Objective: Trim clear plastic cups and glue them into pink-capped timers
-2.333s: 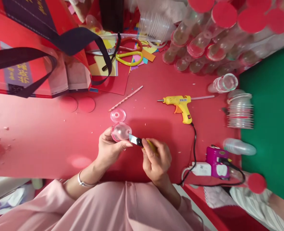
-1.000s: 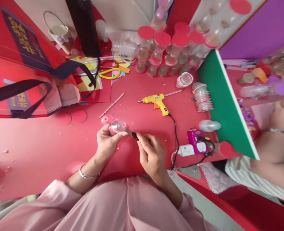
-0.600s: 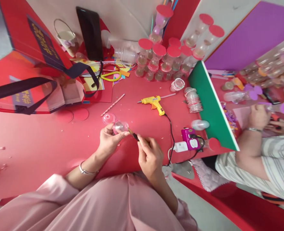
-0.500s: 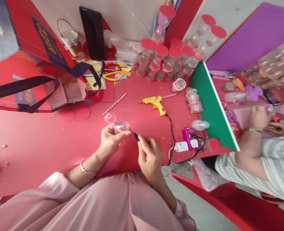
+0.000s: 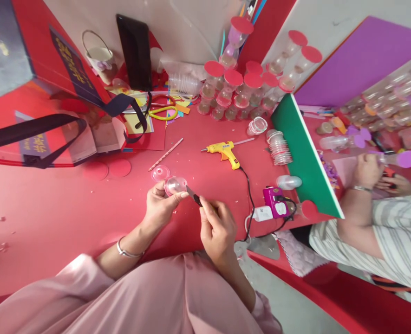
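Head view: a red table (image 5: 69,222) seen from above, with two bare hands meeting near its front edge.
Left hand: the left hand (image 5: 159,202) grips a clear, pink-rimmed plastic cup (image 5: 174,185) between thumb and fingers; a silver bangle circles the wrist.
Cup: tipped on its side just above the table, its small end facing right, toward the other hand.
Right hand: the right hand (image 5: 219,226) pinches a knife (image 5: 197,200) by its handle, mostly hidden in the fingers.
Blade: points up and left, its tip at the cup's small end; whether it is cutting in, I cannot tell.
Behind the cup: a clear round lid (image 5: 160,173) lies flat, with a striped stick (image 5: 166,154) slanting just beyond it.
Right of the stick: a yellow glue gun (image 5: 228,152), nozzle facing left, its black cord trailing toward a purple box (image 5: 276,202).
Left side: two red discs (image 5: 120,168) in front of a large red bag (image 5: 41,134).
Far side: red-topped hourglass shapes (image 5: 233,88) stand in a cluster.
Right edge: beyond a green board (image 5: 301,153), a co-worker's hand (image 5: 367,169) and striped clothing.
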Demonstrator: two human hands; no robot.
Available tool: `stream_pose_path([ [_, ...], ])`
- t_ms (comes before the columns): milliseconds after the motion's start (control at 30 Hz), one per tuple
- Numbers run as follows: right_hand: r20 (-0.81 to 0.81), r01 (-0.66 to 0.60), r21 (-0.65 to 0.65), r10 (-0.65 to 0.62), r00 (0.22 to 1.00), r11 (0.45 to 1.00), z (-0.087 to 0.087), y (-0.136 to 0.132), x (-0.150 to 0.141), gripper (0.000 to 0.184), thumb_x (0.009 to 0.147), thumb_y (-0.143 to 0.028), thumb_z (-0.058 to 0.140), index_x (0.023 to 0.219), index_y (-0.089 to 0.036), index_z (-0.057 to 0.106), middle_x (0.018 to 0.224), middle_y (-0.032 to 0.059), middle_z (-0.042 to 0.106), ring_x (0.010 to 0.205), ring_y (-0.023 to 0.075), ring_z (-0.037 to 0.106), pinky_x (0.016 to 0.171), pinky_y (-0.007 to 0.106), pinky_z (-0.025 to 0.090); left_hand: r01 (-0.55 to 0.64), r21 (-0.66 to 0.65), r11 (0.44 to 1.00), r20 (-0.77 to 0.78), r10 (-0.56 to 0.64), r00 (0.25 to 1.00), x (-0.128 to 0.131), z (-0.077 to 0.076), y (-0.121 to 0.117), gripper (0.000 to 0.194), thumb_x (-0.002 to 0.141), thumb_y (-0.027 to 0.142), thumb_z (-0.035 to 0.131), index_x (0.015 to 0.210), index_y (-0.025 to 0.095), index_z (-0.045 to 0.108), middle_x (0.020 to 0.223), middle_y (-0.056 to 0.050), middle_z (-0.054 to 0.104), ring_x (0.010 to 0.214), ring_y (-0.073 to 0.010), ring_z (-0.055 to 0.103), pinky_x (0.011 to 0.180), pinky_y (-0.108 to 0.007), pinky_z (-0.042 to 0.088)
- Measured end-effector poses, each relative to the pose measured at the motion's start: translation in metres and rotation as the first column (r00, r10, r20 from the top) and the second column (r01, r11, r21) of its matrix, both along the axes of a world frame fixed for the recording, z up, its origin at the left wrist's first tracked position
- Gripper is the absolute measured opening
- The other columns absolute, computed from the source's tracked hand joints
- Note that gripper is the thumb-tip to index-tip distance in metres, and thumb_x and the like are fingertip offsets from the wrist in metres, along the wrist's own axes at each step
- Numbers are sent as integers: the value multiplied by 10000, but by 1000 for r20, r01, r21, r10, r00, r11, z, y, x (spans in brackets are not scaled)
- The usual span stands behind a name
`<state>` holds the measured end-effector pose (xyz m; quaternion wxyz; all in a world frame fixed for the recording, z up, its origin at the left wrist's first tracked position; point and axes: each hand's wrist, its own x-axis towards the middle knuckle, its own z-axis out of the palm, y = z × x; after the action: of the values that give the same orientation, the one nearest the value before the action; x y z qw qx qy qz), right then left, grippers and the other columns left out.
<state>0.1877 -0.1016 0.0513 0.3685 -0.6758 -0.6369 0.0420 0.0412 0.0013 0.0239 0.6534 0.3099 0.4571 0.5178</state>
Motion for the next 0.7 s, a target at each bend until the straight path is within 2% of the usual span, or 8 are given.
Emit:
stream_pose_path([
  [233, 0, -25, -30, 25, 1000, 999, 2, 2, 3, 445, 1016, -125, 601, 1423, -277, 698, 1070, 78, 715, 973, 183, 715, 851, 298, 574, -23, 44, 999, -17, 24, 1000, -1, 2, 4, 466, 532, 355, 1059, 620, 168, 642, 599, 22, 655, 507, -68, 506, 493, -198, 462],
  [367, -21, -26, -26, 25, 999, 999, -1, 3, 3, 445, 1020, -124, 602, 1426, -279, 694, 1076, 81, 717, 975, 187, 708, 850, 306, 571, -19, 54, 998, -11, 19, 1000, -1, -2, 4, 425, 529, 349, 1061, 659, 175, 695, 606, 23, 665, 527, -81, 538, 531, -209, 501],
  [533, 7, -11, -36, 11, 1000, 999, -1, 2, 3, 451, 1019, -135, 601, 1434, -292, 688, 1084, 84, 718, 983, 190, 714, 857, 309, 580, -4, 86, 996, -105, 13, 994, -6, -11, 1, 380, 550, 299, 1056, 704, 170, 733, 668, 0, 715, 604, -111, 615, 609, -226, 547],
  [700, -15, -5, -35, 4, 1000, 999, -2, 4, 2, 435, 1020, -123, 607, 1418, -273, 698, 1075, 85, 716, 971, 187, 714, 847, 303, 580, 0, 119, 993, -198, 24, 980, -8, -5, 2, 374, 577, 310, 1047, 673, 160, 717, 634, 3, 691, 578, -97, 581, 598, -216, 532],
])
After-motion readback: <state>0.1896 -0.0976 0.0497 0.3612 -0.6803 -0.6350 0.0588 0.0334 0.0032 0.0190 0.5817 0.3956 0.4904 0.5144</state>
